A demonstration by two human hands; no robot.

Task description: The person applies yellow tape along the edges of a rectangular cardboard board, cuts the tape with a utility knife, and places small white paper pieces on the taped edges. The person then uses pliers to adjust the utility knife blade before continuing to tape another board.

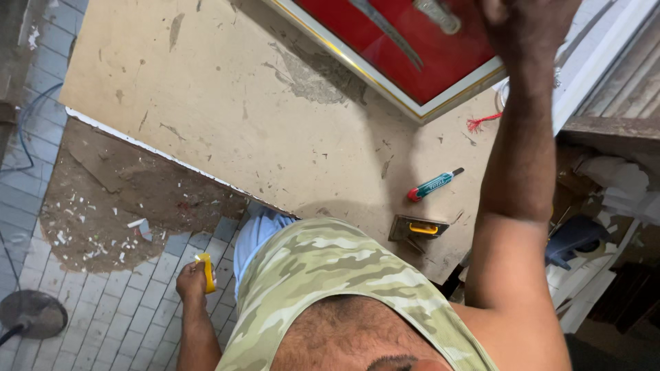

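Note:
My left hand (190, 280) hangs low beside my leg, below the table edge, closed around a small yellow tool (207, 272). My right hand (526, 24) reaches far up over the worn brown tabletop (227, 103) to the near edge of a white-and-gold picture frame (412, 106) with a red lining. Inside the frame lie a curved blade (388, 31) and a metal piece (438, 14). Whether the right hand grips the frame or only rests on it is cut off at the top of the view.
On the table lie a teal-and-red utility knife (434, 184), a metal stapler-like tool with a yellow handle (418, 227) and a red tassel (483, 121). A board with debris (117, 199) lies on the tiled floor, a fan base (31, 314) at lower left, clutter (605, 206) at right.

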